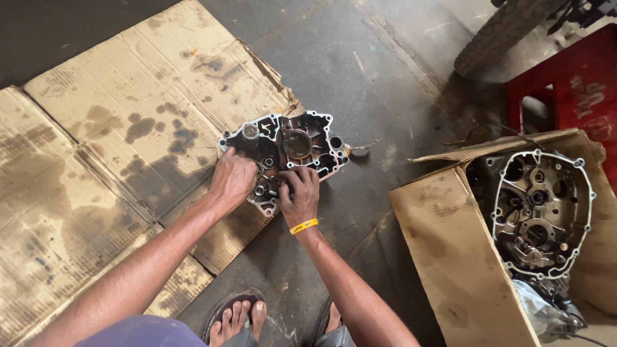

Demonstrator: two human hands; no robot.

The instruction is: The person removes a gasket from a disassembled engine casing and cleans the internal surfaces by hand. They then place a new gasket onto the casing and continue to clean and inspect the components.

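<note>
A greasy metal engine crankcase half [302, 144] lies on the floor at the edge of a flattened, oil-stained cardboard sheet [116, 128]. My left hand [232, 178] rests curled on the case's left side, fingers closed over its near edge. My right hand [300, 195], with a yellow wristband [303, 226], presses on the case's near middle, fingers bent onto small parts there. What the fingers pinch is hidden.
An open cardboard box [450, 257] at the right holds a second engine case half [540, 212]. A red plastic crate [572, 83] and a motorcycle tyre [501, 32] stand at the top right. My sandalled feet [238, 318] are at the bottom.
</note>
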